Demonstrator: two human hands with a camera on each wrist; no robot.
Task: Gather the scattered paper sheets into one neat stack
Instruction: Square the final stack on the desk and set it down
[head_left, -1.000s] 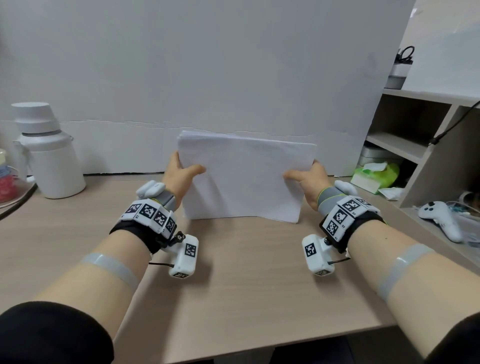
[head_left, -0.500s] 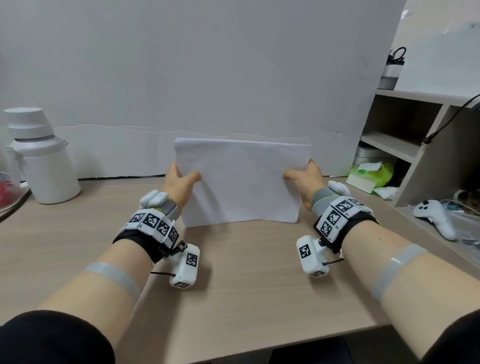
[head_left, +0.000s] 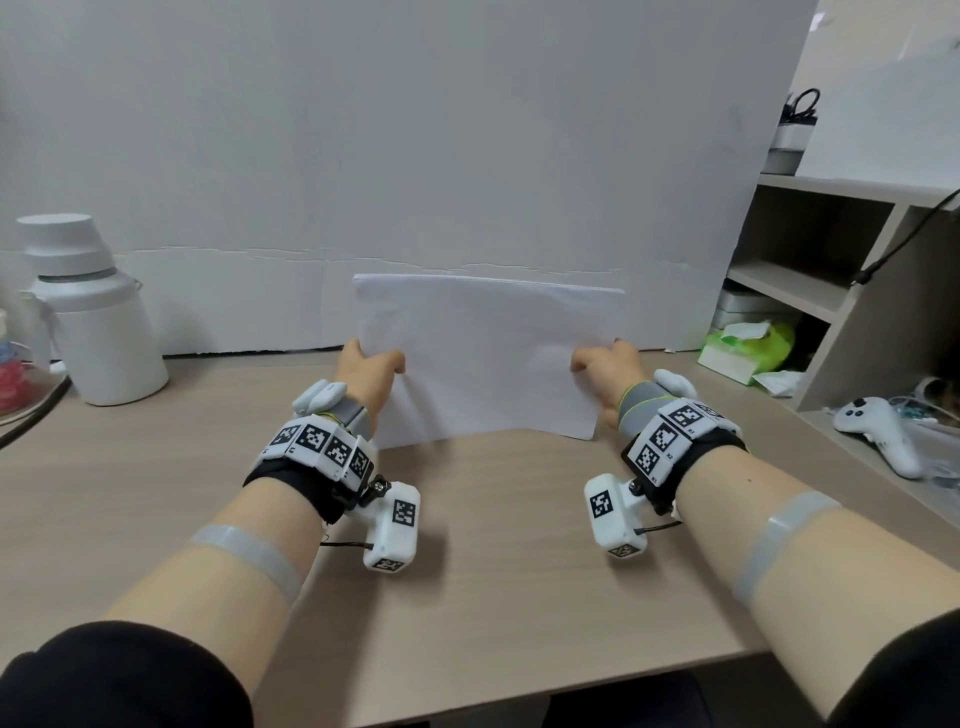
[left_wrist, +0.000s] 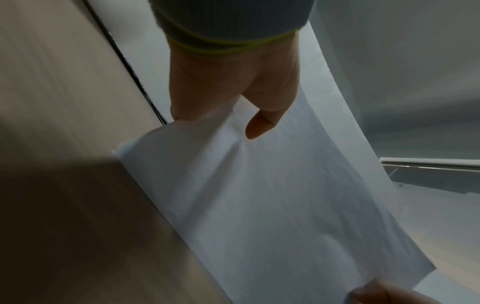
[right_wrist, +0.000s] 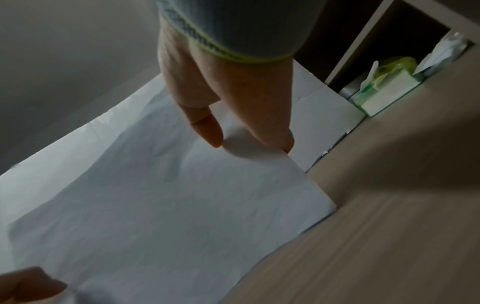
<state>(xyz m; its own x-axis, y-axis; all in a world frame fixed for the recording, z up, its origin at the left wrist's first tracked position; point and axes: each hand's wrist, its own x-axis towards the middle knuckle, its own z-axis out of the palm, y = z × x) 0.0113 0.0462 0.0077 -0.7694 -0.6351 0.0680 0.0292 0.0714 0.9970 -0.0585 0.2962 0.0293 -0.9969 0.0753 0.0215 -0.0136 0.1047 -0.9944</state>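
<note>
A stack of white paper sheets (head_left: 488, 358) stands nearly upright on its lower long edge on the wooden desk (head_left: 493, 545), in front of the white backboard. My left hand (head_left: 369, 371) pinches its left edge, thumb on the near face, other fingers hidden behind. My right hand (head_left: 605, 366) pinches the right edge the same way. The left wrist view shows the stack (left_wrist: 272, 201) under my left thumb (left_wrist: 259, 125). The right wrist view shows the sheets (right_wrist: 161, 205) with my right thumb (right_wrist: 207, 127) pressed on them. The top edges look nearly flush.
A white jug (head_left: 91, 317) stands at the back left of the desk. On the right are a shelf unit (head_left: 831, 270), a green tissue pack (head_left: 748, 345) and a white game controller (head_left: 878, 434). Bare desk lies between my forearms.
The stack has come down and its bottom edge now meets the desk. Both hands kept their hold on the side edges and lowered with it.
</note>
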